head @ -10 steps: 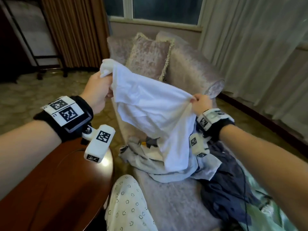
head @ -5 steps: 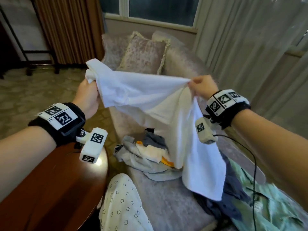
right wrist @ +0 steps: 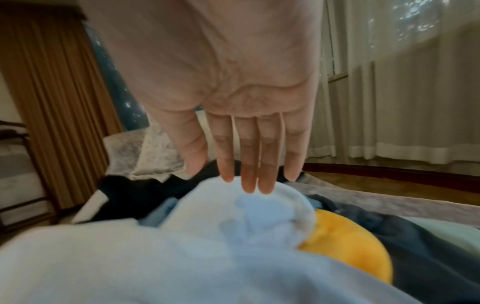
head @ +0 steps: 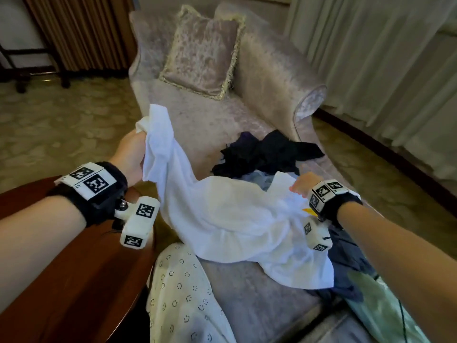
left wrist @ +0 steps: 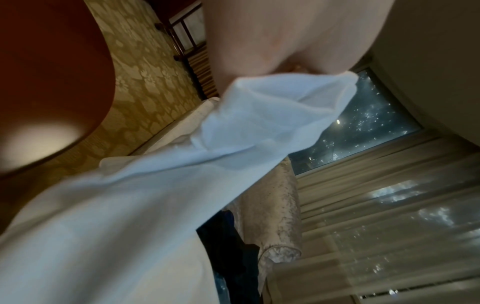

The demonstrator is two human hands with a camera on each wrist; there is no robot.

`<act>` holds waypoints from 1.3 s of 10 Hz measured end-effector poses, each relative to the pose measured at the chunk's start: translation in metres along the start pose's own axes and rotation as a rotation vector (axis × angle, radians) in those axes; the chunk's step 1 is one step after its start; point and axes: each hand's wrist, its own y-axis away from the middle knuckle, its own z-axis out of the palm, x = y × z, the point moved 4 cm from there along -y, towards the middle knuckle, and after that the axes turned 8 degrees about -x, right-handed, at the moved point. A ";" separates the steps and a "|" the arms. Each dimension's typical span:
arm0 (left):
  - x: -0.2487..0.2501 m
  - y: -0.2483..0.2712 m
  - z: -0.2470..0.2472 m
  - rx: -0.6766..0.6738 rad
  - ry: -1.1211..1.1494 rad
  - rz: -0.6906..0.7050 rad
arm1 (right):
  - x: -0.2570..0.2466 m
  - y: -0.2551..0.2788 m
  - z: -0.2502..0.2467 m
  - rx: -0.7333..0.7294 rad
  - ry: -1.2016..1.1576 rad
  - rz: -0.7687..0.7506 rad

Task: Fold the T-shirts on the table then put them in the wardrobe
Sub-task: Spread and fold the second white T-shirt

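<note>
White cotton, thin: the T-shirt sags in a long drape from upper left to lower right across the seat of the velvet chaise. Left hand grips one bunched end of it, fingers curled round the cloth, raised above the edge of the round wooden table. The left wrist view confirms the fabric gathered against the palm, though it is blurred.

Right hand: fingers straight and together, thumb apart, holding nothing. The tips sit at the top of a rumpled mound of the shirt; contact looks likely, but motion blur leaves it uncertain.

The shirt's lower end lies on the chaise, over part of a heap of clothes. Dark garments lie bunched beyond the right hand; a patch of yellow cloth shows just beside the shirt's mound. A fringed cushion leans at the chaise back. Smiley-print fabric sits low, between table and chaise.
</note>
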 end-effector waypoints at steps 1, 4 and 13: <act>-0.003 -0.004 0.009 0.093 -0.121 0.017 | 0.024 -0.017 0.031 -0.003 -0.083 0.075; -0.023 -0.019 0.034 -0.145 -0.083 -0.034 | 0.023 0.007 0.053 -0.154 -0.143 0.014; 0.023 0.059 0.022 -0.361 -0.009 -0.053 | -0.173 0.230 -0.074 -0.408 -1.172 -0.878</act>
